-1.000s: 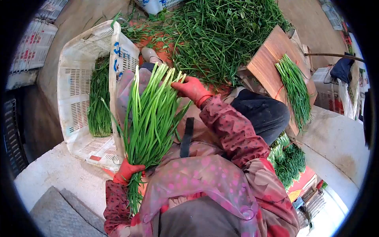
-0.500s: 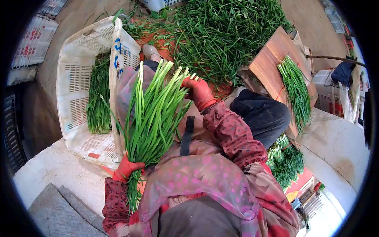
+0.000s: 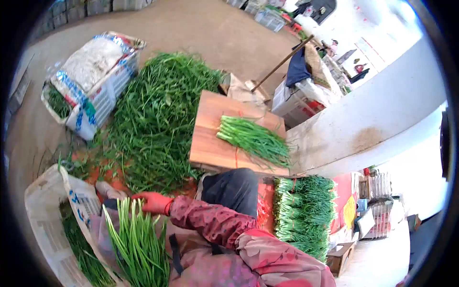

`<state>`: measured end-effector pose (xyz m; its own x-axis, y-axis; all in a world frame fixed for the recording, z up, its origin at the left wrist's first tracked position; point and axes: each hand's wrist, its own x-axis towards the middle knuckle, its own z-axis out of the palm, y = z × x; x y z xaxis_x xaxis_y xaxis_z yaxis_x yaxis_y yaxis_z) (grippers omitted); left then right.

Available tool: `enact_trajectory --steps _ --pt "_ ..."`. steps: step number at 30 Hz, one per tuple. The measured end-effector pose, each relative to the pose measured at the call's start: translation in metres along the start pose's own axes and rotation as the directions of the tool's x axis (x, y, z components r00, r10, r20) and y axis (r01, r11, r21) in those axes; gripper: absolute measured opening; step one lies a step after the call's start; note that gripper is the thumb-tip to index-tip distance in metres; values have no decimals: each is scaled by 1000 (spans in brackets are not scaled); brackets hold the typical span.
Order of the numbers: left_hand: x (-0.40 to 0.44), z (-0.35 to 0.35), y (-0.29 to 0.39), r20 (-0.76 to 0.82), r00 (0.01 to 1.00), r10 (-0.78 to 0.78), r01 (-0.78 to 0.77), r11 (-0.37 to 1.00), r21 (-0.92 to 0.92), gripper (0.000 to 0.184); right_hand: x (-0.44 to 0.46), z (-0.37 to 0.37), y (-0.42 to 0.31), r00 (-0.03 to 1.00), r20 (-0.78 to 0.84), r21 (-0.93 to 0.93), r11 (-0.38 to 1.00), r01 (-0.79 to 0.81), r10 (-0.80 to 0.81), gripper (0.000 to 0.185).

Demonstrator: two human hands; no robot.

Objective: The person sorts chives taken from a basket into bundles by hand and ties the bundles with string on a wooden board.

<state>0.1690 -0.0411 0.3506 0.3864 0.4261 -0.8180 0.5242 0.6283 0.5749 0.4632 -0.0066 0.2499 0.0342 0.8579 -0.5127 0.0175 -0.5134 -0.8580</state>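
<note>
A loose bunch of garlic chives (image 3: 138,246), pale ends up and green leaves down, lies across my lap. My right hand (image 3: 155,203), in a red glove, is closed at the pale stem ends on the bunch's right side. My left hand is out of view past the bottom edge. Left of the bunch stands a white plastic crate (image 3: 45,203) with more greens (image 3: 79,244) inside. Beyond my knee, a tied bundle of chives (image 3: 253,138) rests on a wooden board (image 3: 208,126), with a red band lying by it.
A large heap of loose greens (image 3: 162,110) covers the floor ahead. Several bundled chives (image 3: 306,215) are stacked on the right. A covered white crate (image 3: 103,98) stands at the far left, and a low white wall (image 3: 368,119) runs along the right.
The view has swung to the right, so the board and stacked bundles show more fully. My left hand has left the view. My right hand stays at the stem ends.
</note>
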Motion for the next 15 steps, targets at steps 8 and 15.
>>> enact_trajectory --steps 8,15 --pt "45 18 82 66 995 78 -90 977 195 46 1 -20 -4 966 260 -553 820 147 2 28" --pt "76 43 134 105 991 86 -118 927 355 43 6 -3 39 957 50 -682 690 241 -285 33"
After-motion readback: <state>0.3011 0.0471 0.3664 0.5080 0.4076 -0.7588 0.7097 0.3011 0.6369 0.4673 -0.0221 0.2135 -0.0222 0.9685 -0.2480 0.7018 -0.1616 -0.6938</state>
